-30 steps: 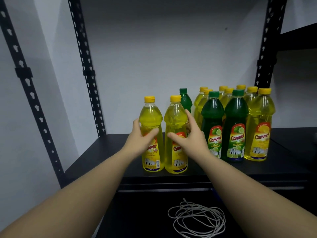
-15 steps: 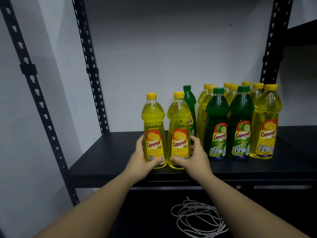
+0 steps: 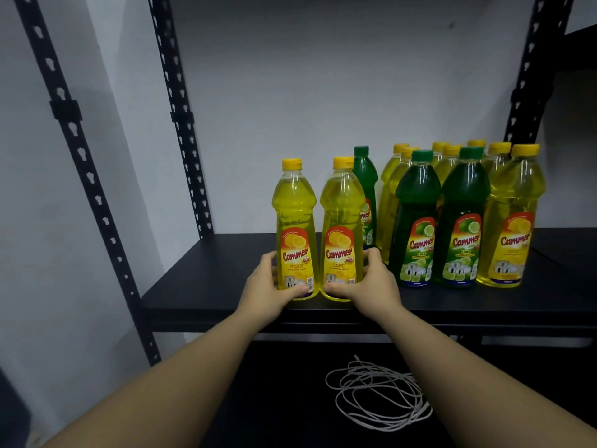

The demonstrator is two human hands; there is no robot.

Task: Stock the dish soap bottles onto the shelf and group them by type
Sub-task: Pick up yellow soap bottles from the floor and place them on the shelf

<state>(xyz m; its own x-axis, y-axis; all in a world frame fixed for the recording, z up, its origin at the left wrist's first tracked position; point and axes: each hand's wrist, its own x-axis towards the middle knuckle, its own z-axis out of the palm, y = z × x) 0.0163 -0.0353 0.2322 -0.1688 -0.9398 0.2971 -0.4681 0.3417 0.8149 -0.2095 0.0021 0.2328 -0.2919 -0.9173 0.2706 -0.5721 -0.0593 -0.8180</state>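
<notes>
At the far left two black slotted posts [image 3: 97, 202] are seen rising against a pale wall [image 3: 290, 76]. A black shelf [image 3: 200, 286] is carried between them and a third post [image 3: 533, 69] at the right.

Near the front edge of the shelf, left of its middle, two yellow bottles are stood upright and touching each other. The left bottle [image 3: 294, 221] is held low down by the left hand [image 3: 268, 292], whose thumb is laid across the front of the base while the fingers are curled around the outer side; the hand is cupped on it rather than spread. The right bottle [image 3: 342, 221] is gripped the same way by the right hand [image 3: 371, 286], thumb across the base and fingers [image 3: 371, 253] wrapped around its right side. Both labels are turned forward, and the word lemon can be read on them.

Behind the right bottle a slimmer green bottle [image 3: 365, 189] is partly hidden. Further right, a mixed cluster is stood: two green lime bottles [image 3: 416, 221] in front, a yellow one [image 3: 513, 221] at the front right, and more yellow bottles [image 3: 445, 163] packed behind. The held pair is set just beside this cluster, not touching it.

Below the shelf, a loose coil of white cord [image 3: 374, 396] is seen lying on a dark surface
</notes>
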